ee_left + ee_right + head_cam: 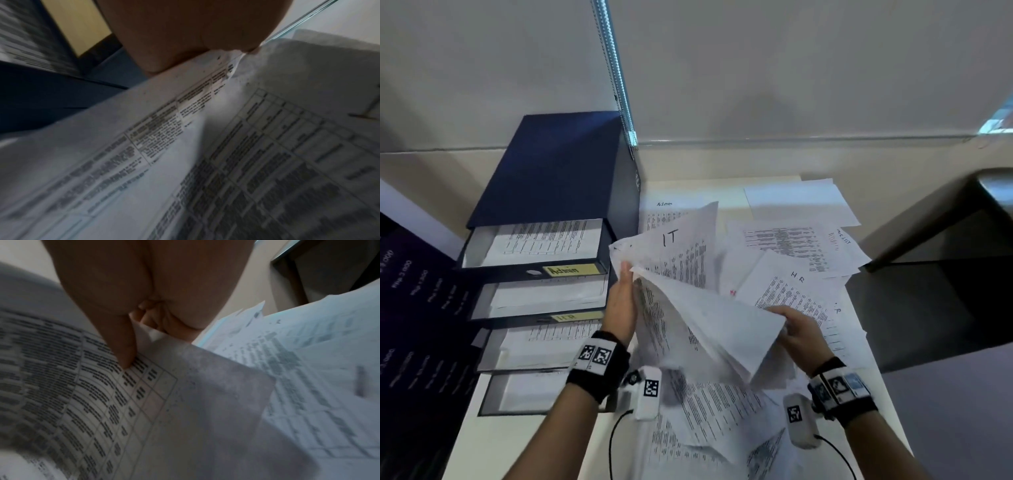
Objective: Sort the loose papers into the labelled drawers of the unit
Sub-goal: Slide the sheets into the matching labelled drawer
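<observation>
A dark blue drawer unit [558,171] stands at the left of the white table [517,445], with several drawers pulled out and sheets lying in them. The top drawer carries a yellow "Admin" label [570,270]. My left hand [623,298] holds the left edge of a raised bundle of printed papers [709,318], and a sheet marked "IT" [681,246] stands up behind it. My right hand [796,330] pinches the bundle's right corner. In the right wrist view the thumb [125,345] lies on top of the printed sheet [185,418]. In the left wrist view the palm [185,32] meets the paper's edge [185,146].
More loose sheets cover the table, among them one marked "HR" [791,284] and one marked "Admin" [664,212]. A dark low table [962,222] stands to the right. A dark printed board [414,308] leans at the left, and a metal strip [616,75] runs up the wall.
</observation>
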The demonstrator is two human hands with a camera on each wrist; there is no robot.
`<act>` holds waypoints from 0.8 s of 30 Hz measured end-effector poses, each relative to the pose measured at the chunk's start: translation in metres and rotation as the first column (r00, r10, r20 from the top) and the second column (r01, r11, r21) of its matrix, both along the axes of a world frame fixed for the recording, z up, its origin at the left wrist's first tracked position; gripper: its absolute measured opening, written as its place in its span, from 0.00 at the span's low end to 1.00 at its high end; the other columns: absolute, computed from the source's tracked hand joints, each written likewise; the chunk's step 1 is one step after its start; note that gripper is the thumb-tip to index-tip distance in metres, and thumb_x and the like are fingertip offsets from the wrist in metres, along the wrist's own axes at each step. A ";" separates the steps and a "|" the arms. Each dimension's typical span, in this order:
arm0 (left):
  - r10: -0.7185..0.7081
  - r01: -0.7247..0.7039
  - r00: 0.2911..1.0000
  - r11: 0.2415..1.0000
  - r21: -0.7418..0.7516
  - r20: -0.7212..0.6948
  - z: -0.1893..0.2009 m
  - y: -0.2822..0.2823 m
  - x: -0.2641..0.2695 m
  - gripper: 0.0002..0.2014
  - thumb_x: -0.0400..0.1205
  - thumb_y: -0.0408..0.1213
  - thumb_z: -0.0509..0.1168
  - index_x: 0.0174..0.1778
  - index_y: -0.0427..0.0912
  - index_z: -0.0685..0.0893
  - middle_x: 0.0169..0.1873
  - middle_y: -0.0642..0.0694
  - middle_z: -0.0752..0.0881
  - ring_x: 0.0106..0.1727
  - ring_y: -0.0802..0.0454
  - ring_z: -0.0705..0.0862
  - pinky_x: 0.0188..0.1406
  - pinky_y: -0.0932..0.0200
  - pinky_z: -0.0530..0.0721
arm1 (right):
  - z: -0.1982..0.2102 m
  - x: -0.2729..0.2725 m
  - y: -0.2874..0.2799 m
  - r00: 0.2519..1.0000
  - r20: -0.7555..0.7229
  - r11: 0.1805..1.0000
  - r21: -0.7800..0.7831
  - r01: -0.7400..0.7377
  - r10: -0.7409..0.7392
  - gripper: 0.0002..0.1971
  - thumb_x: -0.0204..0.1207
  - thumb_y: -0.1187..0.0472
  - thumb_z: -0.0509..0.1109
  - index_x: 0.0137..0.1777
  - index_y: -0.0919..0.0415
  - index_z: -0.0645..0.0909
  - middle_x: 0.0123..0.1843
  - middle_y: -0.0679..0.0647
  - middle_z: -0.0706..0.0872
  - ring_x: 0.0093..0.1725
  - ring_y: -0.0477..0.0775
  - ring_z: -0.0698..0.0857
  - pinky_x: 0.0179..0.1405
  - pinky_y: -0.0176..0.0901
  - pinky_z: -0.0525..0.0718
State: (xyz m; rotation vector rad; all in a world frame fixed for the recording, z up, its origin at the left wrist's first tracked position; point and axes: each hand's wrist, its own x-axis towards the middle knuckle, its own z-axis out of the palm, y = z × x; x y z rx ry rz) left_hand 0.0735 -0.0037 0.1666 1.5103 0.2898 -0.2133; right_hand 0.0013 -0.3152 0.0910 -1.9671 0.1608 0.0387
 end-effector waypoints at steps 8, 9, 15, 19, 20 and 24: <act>-0.096 0.061 0.974 0.984 0.167 0.205 0.049 -0.008 -0.022 0.59 0.56 0.91 0.42 0.76 0.57 0.73 0.70 0.47 0.81 0.71 0.65 0.78 0.76 0.57 0.75 | 0.045 0.013 0.030 0.998 -0.051 0.988 0.157 -0.013 0.022 0.08 0.80 0.57 0.71 0.54 0.60 0.84 0.47 0.51 0.92 0.48 0.44 0.90 0.53 0.47 0.87; -0.138 0.088 0.957 0.977 0.194 0.257 0.055 -0.011 -0.025 0.50 0.58 0.88 0.49 0.68 0.58 0.77 0.59 0.50 0.86 0.60 0.74 0.82 0.66 0.66 0.81 | 0.045 0.013 0.033 0.998 -0.062 0.987 0.161 -0.002 0.012 0.10 0.80 0.56 0.71 0.55 0.60 0.84 0.50 0.51 0.92 0.51 0.45 0.90 0.56 0.48 0.87; -0.086 0.020 0.955 0.974 0.227 0.285 0.053 -0.010 -0.028 0.15 0.75 0.45 0.77 0.47 0.36 0.86 0.41 0.35 0.89 0.43 0.41 0.88 0.50 0.32 0.87 | 0.038 0.010 0.046 0.999 -0.041 0.997 0.074 0.037 -0.034 0.10 0.76 0.56 0.75 0.56 0.54 0.84 0.51 0.49 0.91 0.52 0.48 0.89 0.58 0.62 0.87; -0.148 0.103 0.910 0.985 0.136 0.386 0.079 -0.011 -0.029 0.08 0.77 0.37 0.74 0.51 0.44 0.87 0.44 0.45 0.92 0.48 0.49 0.90 0.49 0.51 0.90 | 0.059 0.024 0.040 0.982 0.072 0.969 0.191 0.156 -0.172 0.31 0.70 0.55 0.81 0.72 0.54 0.73 0.64 0.49 0.85 0.62 0.49 0.86 0.59 0.49 0.86; -0.180 0.140 0.894 0.982 0.124 0.411 0.083 -0.011 -0.029 0.06 0.79 0.34 0.73 0.51 0.46 0.88 0.44 0.49 0.93 0.47 0.53 0.91 0.47 0.57 0.89 | 0.069 0.027 0.038 0.974 0.116 0.960 0.228 0.163 -0.193 0.30 0.71 0.58 0.81 0.70 0.54 0.73 0.63 0.50 0.85 0.61 0.49 0.86 0.58 0.45 0.86; -0.238 0.199 0.873 0.971 0.134 0.425 0.084 -0.013 -0.025 0.05 0.80 0.35 0.74 0.50 0.45 0.91 0.41 0.53 0.93 0.46 0.57 0.91 0.50 0.58 0.88 | 0.090 0.032 0.041 0.959 0.194 0.958 0.238 0.159 -0.208 0.18 0.73 0.66 0.78 0.57 0.51 0.76 0.54 0.52 0.88 0.55 0.47 0.88 0.57 0.40 0.85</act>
